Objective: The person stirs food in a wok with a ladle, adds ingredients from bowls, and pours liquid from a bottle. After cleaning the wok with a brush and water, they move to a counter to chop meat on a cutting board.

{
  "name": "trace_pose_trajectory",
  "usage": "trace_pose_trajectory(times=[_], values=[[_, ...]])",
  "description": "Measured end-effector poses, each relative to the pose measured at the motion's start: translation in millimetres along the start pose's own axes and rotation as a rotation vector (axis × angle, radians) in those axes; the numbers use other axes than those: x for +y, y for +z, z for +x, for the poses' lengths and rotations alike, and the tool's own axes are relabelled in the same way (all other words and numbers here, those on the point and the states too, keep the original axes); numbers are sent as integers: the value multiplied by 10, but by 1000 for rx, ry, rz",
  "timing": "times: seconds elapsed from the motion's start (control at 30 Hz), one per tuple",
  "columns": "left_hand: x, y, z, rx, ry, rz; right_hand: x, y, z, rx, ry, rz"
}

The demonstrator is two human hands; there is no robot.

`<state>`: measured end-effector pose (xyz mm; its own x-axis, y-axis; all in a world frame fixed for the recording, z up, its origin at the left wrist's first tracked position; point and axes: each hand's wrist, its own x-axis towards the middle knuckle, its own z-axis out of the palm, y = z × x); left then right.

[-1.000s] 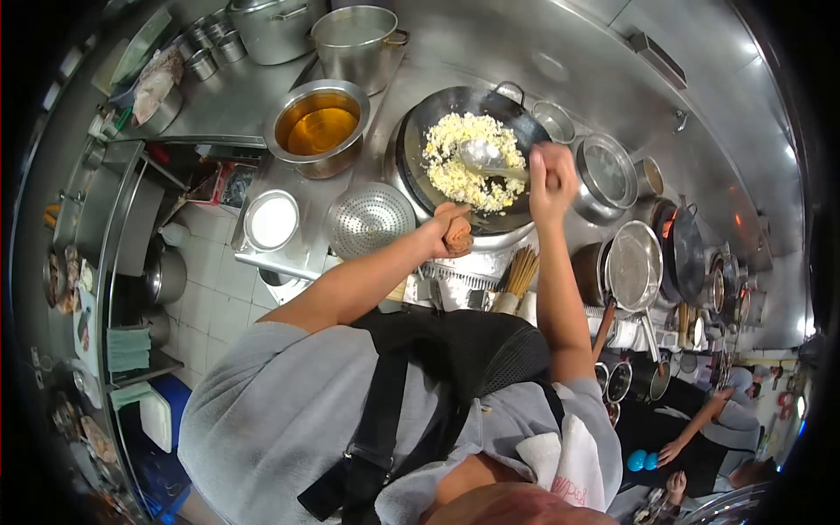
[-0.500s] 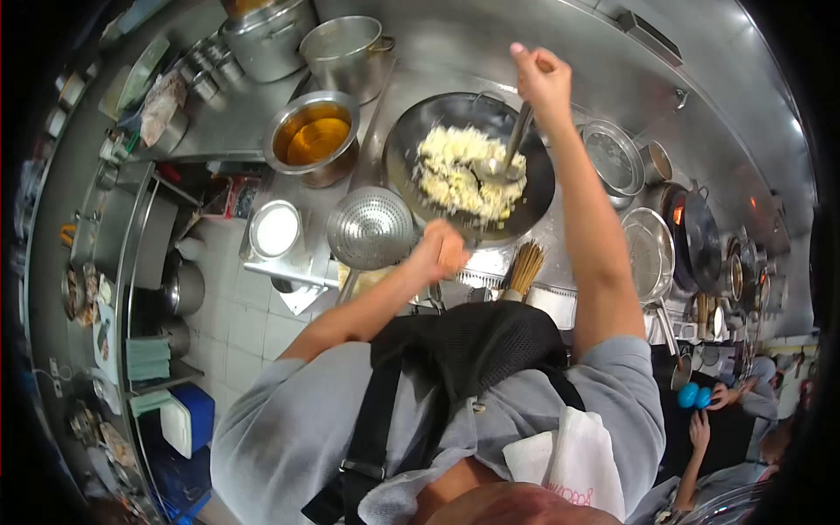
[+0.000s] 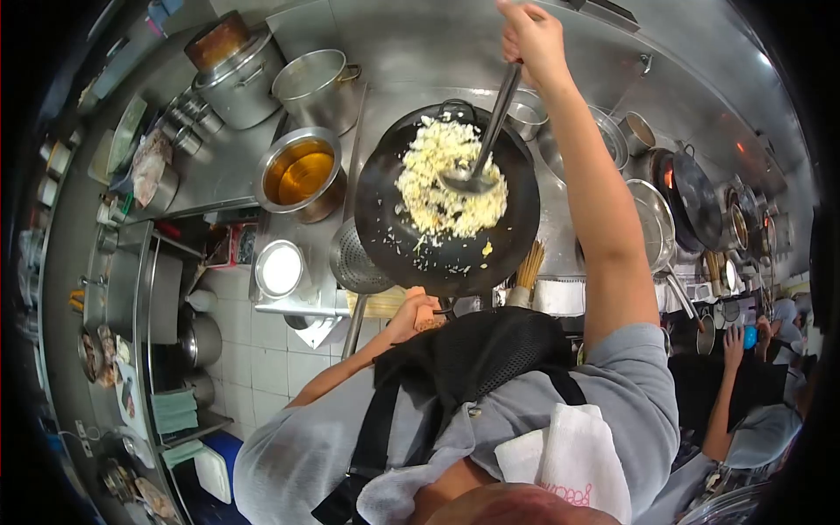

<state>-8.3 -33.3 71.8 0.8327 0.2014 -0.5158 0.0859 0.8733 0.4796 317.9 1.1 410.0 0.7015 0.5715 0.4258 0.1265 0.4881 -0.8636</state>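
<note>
Lying in wok, food apart from right hand gripping ladle

We are losing the upper end of the ladle inside the right hand near the top edge, while the left hand is covering part of the cloth, the wok is overlapping the perforated skimmer, and the white towel's lettering is escaping us.
</note>
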Motion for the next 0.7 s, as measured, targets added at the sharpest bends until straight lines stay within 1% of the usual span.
trace_pose_trajectory(times=[0.07,0.1,0.13,0.17,0.2,0.23,0.27,0.33,0.37,0.4,0.43,0.47,0.5,0.57,0.6,0.63,0.67,0.7], values=[[61,82,47,25,-5,-35,-203,343,-160,-64,-64,-225],[193,211,187,0,74,-189,-132,468,-233,-41,-76,-279],[323,33,579,-102,-38,-211,-28,561,-327,-18,-80,-335],[379,-209,1108,-196,-44,-158,322,531,-341,-37,-27,-186],[598,172,942,-76,91,-49,736,435,-333,-50,-15,-131],[563,158,875,-57,119,-68,1042,289,-273,-3,-52,-92],[544,182,867,-50,155,-91,1169,123,-183,36,-99,-61],[265,-49,567,16,47,-43,916,-102,-14,32,-159,-139],[120,-86,276,55,45,-19,571,-82,20,36,-134,-161],[74,-89,64,96,42,6,318,-73,56,-38,-150,-221],[129,-122,94,89,42,14,93,-7,93,-74,-71,-155],[141,-181,110,59,-41,92,-21,82,80,-112,16,-89],[152,-218,118,31,-123,171,-31,182,-1,-108,17,-89],[382,85,402,27,-8,-143,13,414,-183,-20,-63,-329],[551,92,744,46,-92,-127,365,384,-152,-32,-6,-222],[692,226,825,-19,0,-94,649,309,-213,-8,-21,-137],[739,260,920,15,4,-86,893,239,-261,23,-41,-49],[642,124,970,-18,-6,-101,1035,90,-234,55,-86,-68]])
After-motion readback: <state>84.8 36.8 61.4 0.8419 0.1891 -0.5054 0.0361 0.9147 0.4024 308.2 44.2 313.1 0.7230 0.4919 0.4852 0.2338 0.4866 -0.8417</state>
